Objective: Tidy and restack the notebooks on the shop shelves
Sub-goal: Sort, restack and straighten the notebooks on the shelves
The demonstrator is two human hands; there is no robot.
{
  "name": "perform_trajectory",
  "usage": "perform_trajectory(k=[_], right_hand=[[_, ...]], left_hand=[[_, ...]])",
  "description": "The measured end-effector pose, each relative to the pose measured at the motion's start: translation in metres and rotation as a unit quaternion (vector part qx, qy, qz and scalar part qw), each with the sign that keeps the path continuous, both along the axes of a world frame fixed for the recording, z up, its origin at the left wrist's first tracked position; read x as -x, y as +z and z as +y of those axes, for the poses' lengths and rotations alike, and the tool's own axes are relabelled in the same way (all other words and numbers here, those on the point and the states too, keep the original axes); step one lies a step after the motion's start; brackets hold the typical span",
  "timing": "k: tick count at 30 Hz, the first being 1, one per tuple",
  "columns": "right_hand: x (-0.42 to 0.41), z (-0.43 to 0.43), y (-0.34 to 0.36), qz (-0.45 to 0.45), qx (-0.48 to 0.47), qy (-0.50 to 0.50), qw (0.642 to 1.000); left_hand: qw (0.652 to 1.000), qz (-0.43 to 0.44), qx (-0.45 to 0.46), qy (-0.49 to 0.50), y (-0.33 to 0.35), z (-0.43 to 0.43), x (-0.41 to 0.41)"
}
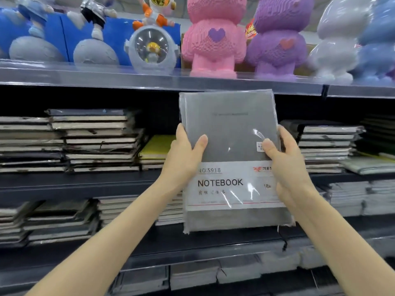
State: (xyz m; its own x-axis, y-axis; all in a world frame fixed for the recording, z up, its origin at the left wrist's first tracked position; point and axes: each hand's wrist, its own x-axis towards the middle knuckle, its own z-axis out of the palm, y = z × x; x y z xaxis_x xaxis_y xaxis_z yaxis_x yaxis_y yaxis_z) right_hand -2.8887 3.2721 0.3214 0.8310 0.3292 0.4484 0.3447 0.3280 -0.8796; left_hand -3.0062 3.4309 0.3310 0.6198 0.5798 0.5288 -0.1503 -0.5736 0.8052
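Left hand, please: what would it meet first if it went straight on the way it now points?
Probably the yellow-topped stack just behind the left hand, which grips the grey notebook by its edge; above that stack the bay looks open, though depth is unclear.

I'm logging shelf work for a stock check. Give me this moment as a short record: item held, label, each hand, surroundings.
item held: grey notebook, plastic-wrapped, upright
label: paper band reading NO.5918, NOTEBOOK, 18K
left hand: grips its left edge, thumb on cover
right hand: grips its right edge, thumb on cover
behind: uneven notebook stacks on both sides; yellow notebook atop a short stack
above: toy figures
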Motion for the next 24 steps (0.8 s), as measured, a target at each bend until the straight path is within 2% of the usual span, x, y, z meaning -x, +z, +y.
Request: perform_trajectory(k=[4, 8, 13, 21, 24], right_hand=[[-0.026, -0.014, -0.002, 0.048, 0.069, -0.003, 0.996], [-0.05, -0.004, 0.006, 0.087, 0.107, -0.029, 0.99], [-0.076, 0.019, 0.026, 0.096, 0.114, -0.059, 0.987], [-0.131, 0.061, 0.046, 0.11, 0.259, -0.059, 0.958], [-0.152, 0.061, 0.037, 0.089, 0.313, -0.046, 0.944]], left_hand=[[0.995, 0.064, 0.067, -0.032, -0.01, -0.005, -0.028], [0.994, 0.069, 0.076, -0.023, -0.011, -0.002, -0.051], [0.997, 0.074, 0.008, -0.009, -0.015, 0.001, -0.061], [0.98, 0.135, -0.133, -0.067, -0.042, 0.002, -0.042], [0.97, 0.151, -0.186, -0.046, -0.051, 0.001, -0.044]])
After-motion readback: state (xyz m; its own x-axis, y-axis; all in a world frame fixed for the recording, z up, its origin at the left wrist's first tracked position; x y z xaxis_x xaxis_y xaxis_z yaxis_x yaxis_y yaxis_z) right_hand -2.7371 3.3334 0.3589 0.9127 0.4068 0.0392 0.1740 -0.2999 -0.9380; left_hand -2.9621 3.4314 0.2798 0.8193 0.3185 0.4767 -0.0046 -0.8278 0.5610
